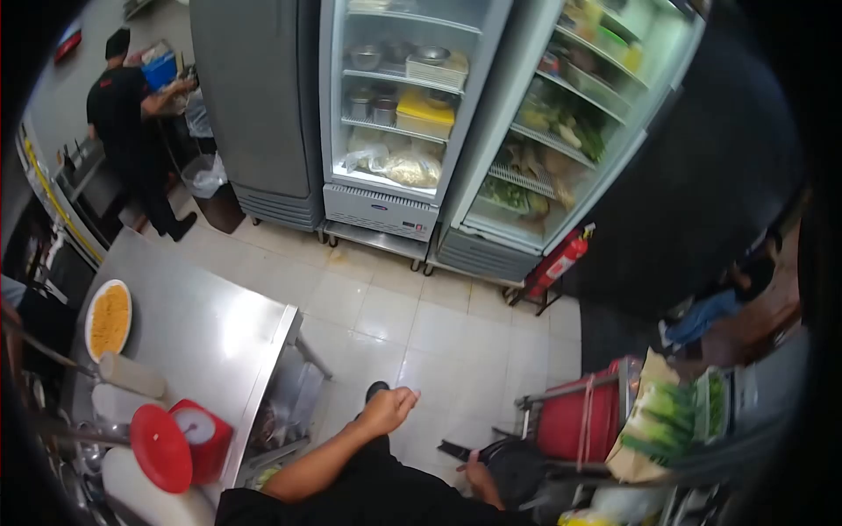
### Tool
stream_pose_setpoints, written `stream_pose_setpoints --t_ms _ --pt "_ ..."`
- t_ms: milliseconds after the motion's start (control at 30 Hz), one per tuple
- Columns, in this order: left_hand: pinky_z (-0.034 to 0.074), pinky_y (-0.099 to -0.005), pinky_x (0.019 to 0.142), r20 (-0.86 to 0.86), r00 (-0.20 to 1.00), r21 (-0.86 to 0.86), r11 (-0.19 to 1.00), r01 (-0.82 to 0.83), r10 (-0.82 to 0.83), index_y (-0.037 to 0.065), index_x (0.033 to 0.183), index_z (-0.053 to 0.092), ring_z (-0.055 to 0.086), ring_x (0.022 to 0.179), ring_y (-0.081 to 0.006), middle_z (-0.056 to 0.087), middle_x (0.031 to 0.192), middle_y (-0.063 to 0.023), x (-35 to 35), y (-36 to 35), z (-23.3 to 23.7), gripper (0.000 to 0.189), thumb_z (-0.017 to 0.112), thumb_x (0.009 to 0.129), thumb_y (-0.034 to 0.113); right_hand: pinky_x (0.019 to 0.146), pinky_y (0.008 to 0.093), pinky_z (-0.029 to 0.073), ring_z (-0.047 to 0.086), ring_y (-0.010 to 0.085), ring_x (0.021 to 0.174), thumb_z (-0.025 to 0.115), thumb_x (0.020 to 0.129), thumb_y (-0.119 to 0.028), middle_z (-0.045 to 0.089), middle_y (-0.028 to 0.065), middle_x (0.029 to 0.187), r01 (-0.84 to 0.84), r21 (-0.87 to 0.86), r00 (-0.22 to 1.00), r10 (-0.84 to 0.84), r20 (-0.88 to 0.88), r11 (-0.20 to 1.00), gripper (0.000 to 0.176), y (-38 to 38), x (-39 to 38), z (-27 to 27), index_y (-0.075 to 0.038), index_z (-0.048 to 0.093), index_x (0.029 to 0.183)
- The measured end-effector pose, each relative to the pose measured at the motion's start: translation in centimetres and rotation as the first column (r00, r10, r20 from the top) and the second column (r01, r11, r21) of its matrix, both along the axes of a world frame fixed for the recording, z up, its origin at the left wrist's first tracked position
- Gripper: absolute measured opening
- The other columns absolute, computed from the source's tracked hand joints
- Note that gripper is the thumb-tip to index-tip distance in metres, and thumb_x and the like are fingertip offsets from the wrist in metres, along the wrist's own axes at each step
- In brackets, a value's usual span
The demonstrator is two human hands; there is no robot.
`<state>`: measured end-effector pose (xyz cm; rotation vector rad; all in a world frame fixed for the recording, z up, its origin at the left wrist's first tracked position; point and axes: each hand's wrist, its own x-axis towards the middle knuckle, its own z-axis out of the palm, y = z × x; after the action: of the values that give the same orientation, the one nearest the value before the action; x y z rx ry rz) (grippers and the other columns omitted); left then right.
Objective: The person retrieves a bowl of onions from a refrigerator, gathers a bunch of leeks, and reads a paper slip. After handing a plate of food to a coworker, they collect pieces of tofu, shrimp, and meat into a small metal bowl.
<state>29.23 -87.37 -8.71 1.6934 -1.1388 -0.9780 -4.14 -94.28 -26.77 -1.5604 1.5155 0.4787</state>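
Note:
My left hand [391,410] is out in front of my body over the tiled floor, its fingers curled into a loose fist with nothing showing in them. Lower down, my right hand [481,480] overlaps the edge of a black frying pan [517,469], close to the pan's dark handle [453,451]. I cannot tell whether its fingers grip the pan. Left of me stands a steel table [197,294] bearing an oval plate of orange-yellow food [110,320]. A red kitchen scale [209,438] with a round red pan [161,448] sits at its near end.
Two glass-door fridges [380,210] [491,254] and a grey cabinet [263,114] line the far wall. A fire extinguisher [561,259] stands beside them. Green vegetables [662,416] lie at right above a red container [576,423]. A person [123,123] works at back left, near a bin [213,195].

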Motion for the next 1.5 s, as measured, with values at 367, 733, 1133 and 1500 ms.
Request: stream_pose_setpoints --t_ms 367,733,1133,1500 --pt "0.042 -0.0362 0.082 0.228 0.952 -0.379 0.920 -0.105 0.203 0.000 0.084 0.060 0.053 0.091 -0.0303 0.054 0.089 -0.0140 21.2 -17.2 4.8 0.027 0.038 0.093 0.012 0.065 0.0338 0.049 0.061 0.0240 0.068 0.050 0.085 -0.030 0.065 0.0088 0.075 -0.142 0.044 0.990 0.141 0.024 0.989 0.031 -26.0 16.6 -5.8 -0.004 0.066 0.089" --pt "0.039 -0.0357 0.090 0.056 0.837 -0.504 0.739 -0.448 0.545 -0.003 0.105 0.056 0.053 0.099 -0.0285 0.059 0.105 -0.0155 45.7 -29.9 3.2 0.043 0.031 0.097 0.031 0.056 0.0339 0.053 0.061 0.0208 0.062 0.043 0.089 -0.046 0.064 0.0119 0.071 -0.155 0.060 0.974 0.142 0.179 0.986 0.056 -46.5 43.2 -7.6 0.004 0.065 0.076" --pt "0.043 -0.0306 0.085 0.199 0.309 -0.689 0.357 -0.631 0.930 -0.001 0.120 0.049 0.055 0.102 -0.0229 0.058 0.109 -0.0139 77.3 -45.6 9.9 0.043 0.056 0.090 0.029 0.058 0.0379 0.045 0.061 0.0256 0.057 0.049 0.085 -0.043 0.059 0.0155 0.058 -0.141 -0.598 0.855 0.402 0.328 0.789 0.049 -54.2 63.2 -0.8 -0.001 0.062 0.062" --pt "0.041 -0.0351 0.085 0.039 0.700 -0.611 0.571 -0.548 0.713 -0.003 0.105 0.055 0.053 0.095 -0.0255 0.054 0.103 -0.0151 83.5 -48.0 11.1 0.054 0.064 0.082 0.044 0.051 0.0294 0.040 0.048 0.0127 0.054 0.052 0.089 -0.033 0.052 0.0045 0.057 0.386 -0.411 0.782 -0.056 0.621 0.826 0.038 -47.7 75.1 7.2 -0.001 0.055 0.070"
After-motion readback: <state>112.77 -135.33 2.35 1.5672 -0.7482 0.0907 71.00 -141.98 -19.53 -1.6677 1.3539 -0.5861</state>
